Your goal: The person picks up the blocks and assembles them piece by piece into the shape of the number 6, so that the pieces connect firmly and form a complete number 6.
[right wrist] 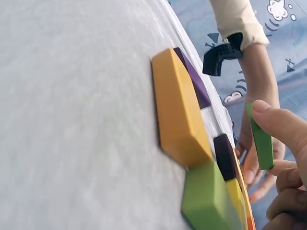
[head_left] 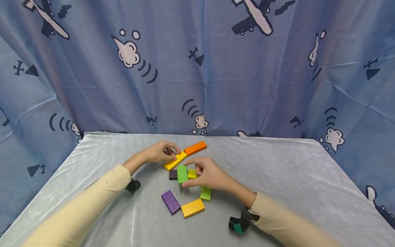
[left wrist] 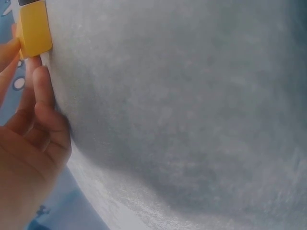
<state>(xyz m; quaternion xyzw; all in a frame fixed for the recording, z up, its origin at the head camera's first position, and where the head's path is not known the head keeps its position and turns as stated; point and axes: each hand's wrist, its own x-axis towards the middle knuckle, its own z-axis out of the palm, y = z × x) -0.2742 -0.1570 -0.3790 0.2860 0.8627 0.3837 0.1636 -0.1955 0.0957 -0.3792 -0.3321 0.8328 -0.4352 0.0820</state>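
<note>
My left hand pinches a yellow block lying slantwise towards the back of the group. In the left wrist view, fingertips meet that yellow block at its side and near end. Between thumb and index finger, my right hand holds a green block. The right wrist view shows this green block raised above the other blocks, its remaining fingers curled below. Beneath it in the head view are a dark block and a smaller-looking yellow block, partly covered.
An orange block touches the far end of the pinched yellow one. Nearer the front lie a purple block, another yellow block and a light green block, forming a rough ring. A grey cloth covers the table; a blue curtain hangs behind.
</note>
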